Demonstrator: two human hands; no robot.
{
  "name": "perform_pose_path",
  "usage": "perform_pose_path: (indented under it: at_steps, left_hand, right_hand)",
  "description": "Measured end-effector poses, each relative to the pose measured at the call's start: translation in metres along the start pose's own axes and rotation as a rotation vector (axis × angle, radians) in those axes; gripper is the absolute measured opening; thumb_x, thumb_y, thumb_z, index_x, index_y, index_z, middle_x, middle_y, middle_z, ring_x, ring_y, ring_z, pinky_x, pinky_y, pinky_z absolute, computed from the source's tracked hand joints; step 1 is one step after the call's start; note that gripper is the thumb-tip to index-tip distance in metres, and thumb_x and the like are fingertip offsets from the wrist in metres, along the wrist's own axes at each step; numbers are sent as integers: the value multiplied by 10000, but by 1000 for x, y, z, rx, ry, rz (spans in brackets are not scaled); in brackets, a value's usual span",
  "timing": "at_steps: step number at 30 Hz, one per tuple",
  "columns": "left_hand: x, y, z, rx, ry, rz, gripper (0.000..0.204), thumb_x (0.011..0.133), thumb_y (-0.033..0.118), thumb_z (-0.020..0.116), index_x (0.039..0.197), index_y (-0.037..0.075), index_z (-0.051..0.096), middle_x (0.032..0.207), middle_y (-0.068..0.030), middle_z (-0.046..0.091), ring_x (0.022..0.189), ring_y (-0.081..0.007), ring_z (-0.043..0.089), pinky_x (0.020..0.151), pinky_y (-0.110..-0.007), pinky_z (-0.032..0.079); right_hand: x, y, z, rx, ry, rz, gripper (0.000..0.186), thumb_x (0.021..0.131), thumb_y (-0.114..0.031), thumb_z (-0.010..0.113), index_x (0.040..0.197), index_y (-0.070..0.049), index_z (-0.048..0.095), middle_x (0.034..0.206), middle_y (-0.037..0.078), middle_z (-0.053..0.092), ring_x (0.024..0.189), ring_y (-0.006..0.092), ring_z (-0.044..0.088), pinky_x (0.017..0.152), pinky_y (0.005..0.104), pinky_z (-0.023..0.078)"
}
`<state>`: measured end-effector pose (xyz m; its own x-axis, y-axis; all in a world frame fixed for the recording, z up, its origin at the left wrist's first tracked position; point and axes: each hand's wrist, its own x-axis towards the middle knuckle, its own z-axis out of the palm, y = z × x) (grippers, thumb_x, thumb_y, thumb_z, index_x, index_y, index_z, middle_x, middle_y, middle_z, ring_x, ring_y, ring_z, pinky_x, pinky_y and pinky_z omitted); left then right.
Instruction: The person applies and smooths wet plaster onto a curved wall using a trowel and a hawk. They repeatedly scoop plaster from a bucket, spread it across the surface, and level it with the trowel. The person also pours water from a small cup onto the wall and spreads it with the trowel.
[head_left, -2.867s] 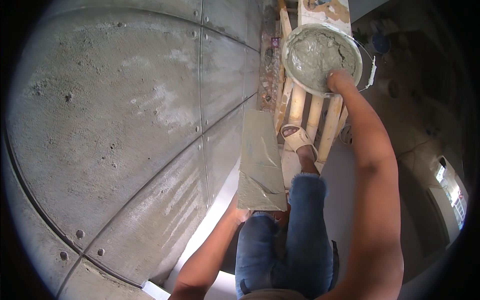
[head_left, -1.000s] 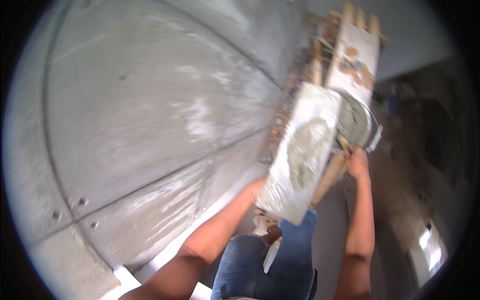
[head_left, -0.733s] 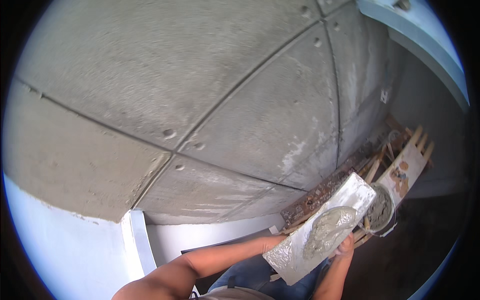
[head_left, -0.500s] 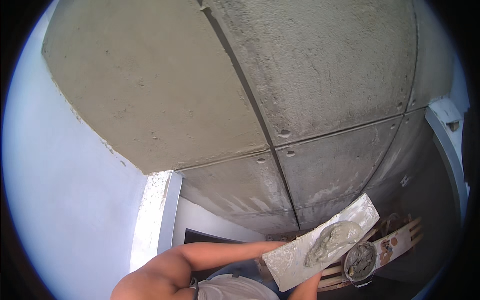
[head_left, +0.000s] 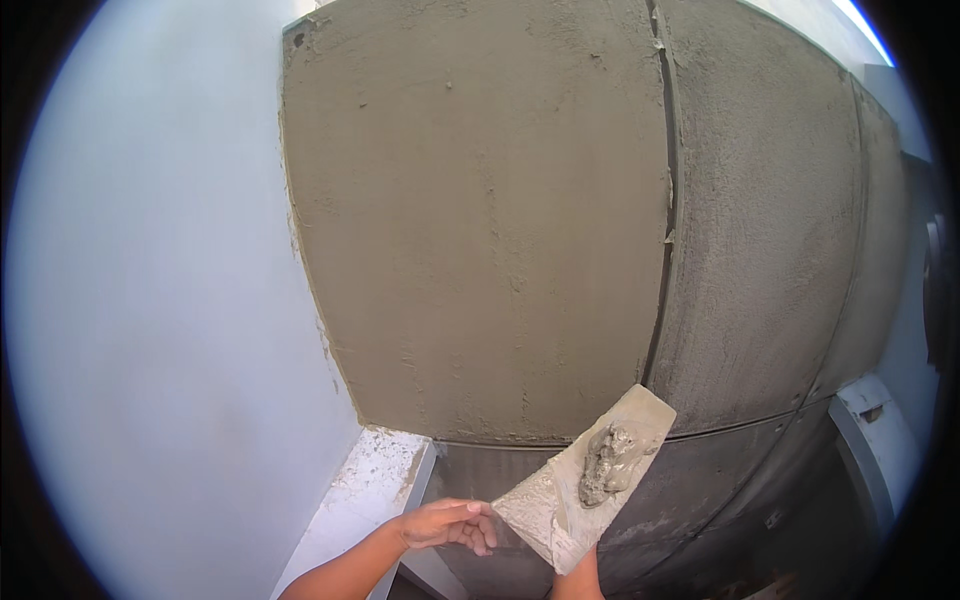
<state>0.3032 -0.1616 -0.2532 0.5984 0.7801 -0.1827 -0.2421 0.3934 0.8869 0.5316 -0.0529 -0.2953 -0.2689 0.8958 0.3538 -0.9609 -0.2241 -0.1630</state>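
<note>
A flat grey plastering trowel (head_left: 570, 500) tilts up toward the wall, with a lump of wet grey mortar (head_left: 607, 463) on its upper half. My right hand (head_left: 577, 583) is mostly hidden under the trowel's lower end and holds it from below. My left hand (head_left: 447, 524) hovers just left of the trowel's lower corner, fingers loosely curled and apart, with nothing in it. Behind them rises a rough mortar-coated wall (head_left: 480, 220), split into panels by a vertical groove (head_left: 665, 200).
A smooth white wall (head_left: 150, 330) fills the left side. A white speckled ledge (head_left: 372, 482) runs below the coated panel. A white block (head_left: 878, 435) juts out at the lower right, and darker, damp-looking panels (head_left: 740, 480) lie below.
The view has swung up from the mortar pan and wooden scaffold to the wall. The trowel, now carrying mortar, has risen toward the wall. My left hand has come off the trowel's edge.
</note>
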Motion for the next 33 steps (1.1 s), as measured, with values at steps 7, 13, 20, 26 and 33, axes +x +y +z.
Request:
perform_pose_path:
  at_steps: [7, 13, 20, 26, 33]
  left_hand:
    - [-168, 135, 28, 676, 938, 698, 427, 1059, 310, 529, 1309, -34, 572, 974, -104, 699, 857, -185, 686, 867, -359, 550]
    - [-249, 198, 108, 1224, 1360, 1109, 460, 1019, 353, 596, 1290, -19, 593, 917, -48, 631, 826, -134, 607, 825, -309, 506]
    - [-309, 273, 142, 1728, 1965, 1134, 334, 1005, 262, 605, 1197, -10, 638, 954, -51, 644, 882, -141, 599, 861, -312, 499]
    - [-310, 271, 164, 1987, 2059, 1135, 271, 982, 238, 625, 1104, -3, 654, 930, -93, 679, 844, -175, 633, 760, -332, 526]
    - [-271, 324, 210, 2383, 2160, 1016, 230, 967, 240, 623, 970, 12, 659, 749, -69, 631, 683, -178, 591, 644, -328, 493]
  right_hand:
    - [45, 9, 58, 29, -130, -36, 565, 951, -401, 654, 1390, -59, 552, 1301, 95, 655, 1180, 293, 635, 1054, 484, 495]
    - [79, -7, 86, 74, -208, -79, 579, 946, -419, 658, 1395, -69, 550, 1311, 92, 651, 1188, 298, 630, 1058, 493, 492]
    - [138, -19, 117, 20, -396, -152, 584, 991, -497, 583, 1430, -117, 519, 1390, 47, 593, 1282, 282, 554, 1098, 505, 454]
    - [162, -17, 153, 111, -188, -190, 438, 1046, -405, 536, 1378, -120, 553, 1279, 34, 634, 1156, 248, 602, 1002, 446, 519]
    - [230, -53, 226, -260, -142, -590, 385, 1067, -428, 509, 1005, -49, 539, 699, -20, 411, 584, 115, 460, 526, 341, 488]
